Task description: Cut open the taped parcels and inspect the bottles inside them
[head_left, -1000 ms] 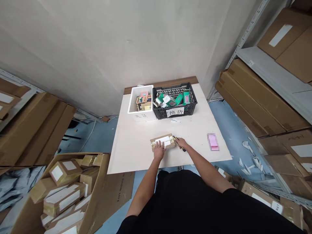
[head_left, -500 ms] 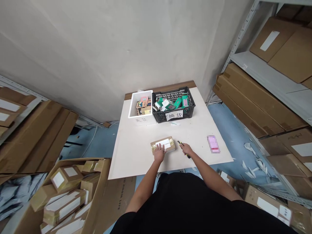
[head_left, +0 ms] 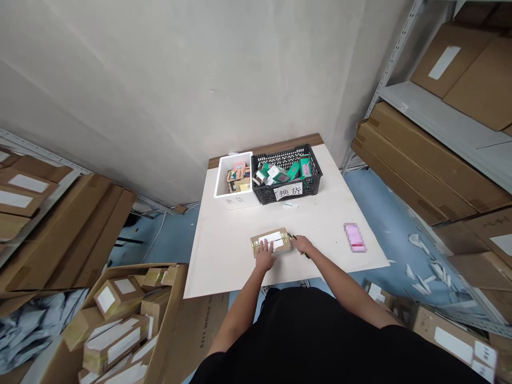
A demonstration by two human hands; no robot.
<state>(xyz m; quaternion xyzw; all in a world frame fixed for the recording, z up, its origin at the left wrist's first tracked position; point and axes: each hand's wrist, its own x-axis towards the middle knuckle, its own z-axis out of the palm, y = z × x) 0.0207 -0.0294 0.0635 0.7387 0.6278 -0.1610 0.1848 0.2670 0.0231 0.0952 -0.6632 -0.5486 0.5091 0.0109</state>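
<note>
A small brown cardboard box (head_left: pixel 282 236) with white labels and shiny tape lies on the white-topped table (head_left: pixel 224 256). My left hand (head_left: pixel 264 257) rests on its near side, fingers spread over the label. In my right hand (head_left: pixel 303 245) is a yellow and black utility knife (head_left: pixel 293 236), fingers wrapped round its handle. The knife's front end is at the box's right end; whether the blade touches the tape is too small to tell.
At the table's back stand a white foam box (head_left: pixel 224 191) and a black plastic crate (head_left: pixel 276 193) with small green boxes. A blurred pink item (head_left: pixel 355 238) lies at right. A large carton (head_left: pixel 178 288) of parcels stands at lower left, a loaded shelf (head_left: pixel 436 114) at right.
My right hand has brought the utility knife leftward to the right end of the cardboard box. My left hand stays on the box. The whole view has shifted slightly.
</note>
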